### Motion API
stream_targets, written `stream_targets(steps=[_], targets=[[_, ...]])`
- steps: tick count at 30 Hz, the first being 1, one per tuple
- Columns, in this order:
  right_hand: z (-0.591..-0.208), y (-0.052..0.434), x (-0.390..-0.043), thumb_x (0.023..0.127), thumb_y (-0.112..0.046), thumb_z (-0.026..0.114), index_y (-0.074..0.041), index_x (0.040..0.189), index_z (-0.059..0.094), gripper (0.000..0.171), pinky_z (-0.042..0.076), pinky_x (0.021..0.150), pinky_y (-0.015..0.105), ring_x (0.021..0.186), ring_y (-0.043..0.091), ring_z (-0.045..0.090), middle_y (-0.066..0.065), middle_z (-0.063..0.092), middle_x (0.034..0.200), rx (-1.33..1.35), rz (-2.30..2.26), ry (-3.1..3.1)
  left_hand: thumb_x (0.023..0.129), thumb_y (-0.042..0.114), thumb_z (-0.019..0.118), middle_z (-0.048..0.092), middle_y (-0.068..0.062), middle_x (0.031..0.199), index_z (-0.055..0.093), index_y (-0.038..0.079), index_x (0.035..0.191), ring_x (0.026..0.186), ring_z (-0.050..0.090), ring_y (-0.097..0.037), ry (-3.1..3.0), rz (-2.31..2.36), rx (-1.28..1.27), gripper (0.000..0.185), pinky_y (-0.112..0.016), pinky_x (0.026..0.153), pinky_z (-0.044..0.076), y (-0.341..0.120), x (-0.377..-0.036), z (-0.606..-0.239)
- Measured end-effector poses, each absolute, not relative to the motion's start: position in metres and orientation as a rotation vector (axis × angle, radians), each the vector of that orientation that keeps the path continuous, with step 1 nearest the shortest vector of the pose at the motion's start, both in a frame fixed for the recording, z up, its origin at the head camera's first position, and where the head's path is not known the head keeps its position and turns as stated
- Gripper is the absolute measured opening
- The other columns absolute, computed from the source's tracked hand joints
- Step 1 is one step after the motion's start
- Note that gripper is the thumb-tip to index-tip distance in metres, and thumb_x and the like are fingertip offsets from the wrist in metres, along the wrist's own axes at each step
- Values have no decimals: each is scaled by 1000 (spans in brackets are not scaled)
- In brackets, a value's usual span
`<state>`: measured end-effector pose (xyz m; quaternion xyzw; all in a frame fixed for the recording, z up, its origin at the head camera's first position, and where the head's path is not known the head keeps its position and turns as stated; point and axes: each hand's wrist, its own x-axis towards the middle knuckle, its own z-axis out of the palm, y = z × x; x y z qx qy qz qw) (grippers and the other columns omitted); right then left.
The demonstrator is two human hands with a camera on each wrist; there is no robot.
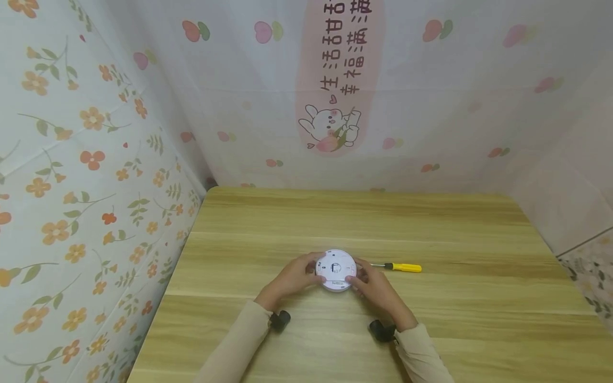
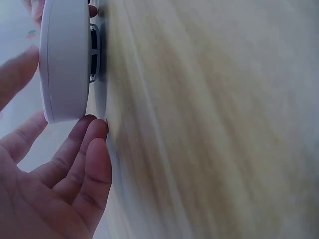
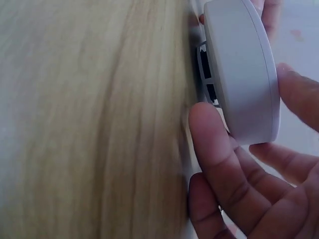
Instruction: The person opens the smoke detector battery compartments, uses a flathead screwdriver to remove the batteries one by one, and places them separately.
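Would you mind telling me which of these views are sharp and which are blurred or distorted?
Head view: evenly lit, sharp, with wide-angle bending at the walls; the white round device and yellow-handled screwdriver read clearly. Left wrist view: the wooden table is smeared and the left hand soft. Right wrist view: table grain blurred, right hand fairly clear.

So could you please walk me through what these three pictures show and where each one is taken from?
No machine here: a person works with two bare hands. The wide picture comes from a camera on the head, looking down at a wooden table. The other two come from cameras on the wrists, seen close up and sideways. The left hand and right hand hold a round white device, much like a smoke detector, from both sides on the table. A yellow-handled screwdriver lies just to its right, untouched. Patterned cloth surrounds the table.
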<state>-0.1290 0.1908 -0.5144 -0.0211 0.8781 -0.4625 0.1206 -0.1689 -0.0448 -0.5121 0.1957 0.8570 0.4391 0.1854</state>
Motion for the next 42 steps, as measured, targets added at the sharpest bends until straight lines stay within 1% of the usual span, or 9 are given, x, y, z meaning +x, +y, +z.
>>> stream_targets(steps=[4, 8, 11, 13, 16, 20, 28, 35, 42], targets=[[-514, 193, -128, 90, -24, 68, -6, 144, 41, 64, 50, 62, 26, 72, 13, 60, 12, 66, 100, -80, -1307, 2574, 83, 29, 75, 54, -8, 140, 46, 17, 144, 116, 57, -25, 2398, 1207, 554, 69, -42, 100, 46, -45, -169, -513], [-514, 195, -127, 89, -28, 69, -6, 143, 43, 65, 51, 72, 31, 82, 15, 60, 11, 67, 102, -121, -1230, 2634, 82, 29, 76, 54, -7, 140, 46, 18, 144, 114, 57, -22, 2389, 1220, 557, 70, -41, 99, 46, -46, -170, -513], [-515, 196, -128, 87, -32, 71, -7, 142, 46, 65, 52, 81, 37, 89, 17, 59, 10, 67, 107, -144, -1148, 2701, 82, 29, 77, 59, -6, 129, 47, 18, 143, 102, 55, -18, 2380, 1238, 563, 69, -36, 91, 47, -46, -170, -514], [-515, 196, -128, 86, -33, 72, -7, 141, 47, 66, 51, 83, 39, 90, 17, 58, 8, 66, 107, -159, -1115, 2730, 81, 28, 78, 61, -4, 118, 47, 19, 143, 93, 53, -15, 2375, 1244, 564, 70, -31, 83, 47, -46, -170, -513], [-515, 196, -128, 85, -31, 73, -7, 141, 46, 66, 49, 77, 35, 84, 16, 56, 5, 64, 99, -175, -1112, 2742, 80, 27, 78, 59, -3, 106, 47, 18, 143, 86, 51, -15, 2356, 1263, 567, 70, -27, 75, 45, -47, -170, -511], [-515, 196, -129, 84, -28, 74, -6, 140, 46, 67, 46, 70, 29, 78, 14, 52, 2, 61, 89, -188, -1122, 2747, 80, 26, 79, 60, -4, 113, 47, 17, 143, 90, 53, -16, 2334, 1278, 576, 72, -27, 78, 46, -48, -170, -508], [-516, 196, -129, 84, -27, 74, -5, 139, 46, 65, 44, 67, 26, 76, 12, 51, 2, 60, 89, -188, -1103, 2759, 78, 25, 80, 61, -8, 122, 47, 18, 143, 92, 55, -16, 2319, 1298, 584, 74, -29, 80, 48, -49, -171, -510], [-516, 196, -129, 84, -24, 74, -3, 137, 48, 62, 45, 68, 26, 75, 11, 52, 1, 60, 85, -203, -1118, 2768, 75, 24, 82, 65, -5, 113, 51, 18, 140, 88, 59, -12, 2359, 1289, 599, 72, -24, 78, 50, -48, -173, -515], [-515, 197, -128, 87, -17, 71, 2, 136, 46, 58, 43, 62, 20, 67, 8, 47, 0, 57, 78, -287, -1187, 2716, 74, 18, 82, 68, -4, 104, 55, 13, 136, 90, 63, -12, 2337, 1339, 601, 68, -27, 81, 52, -46, -174, -512]])
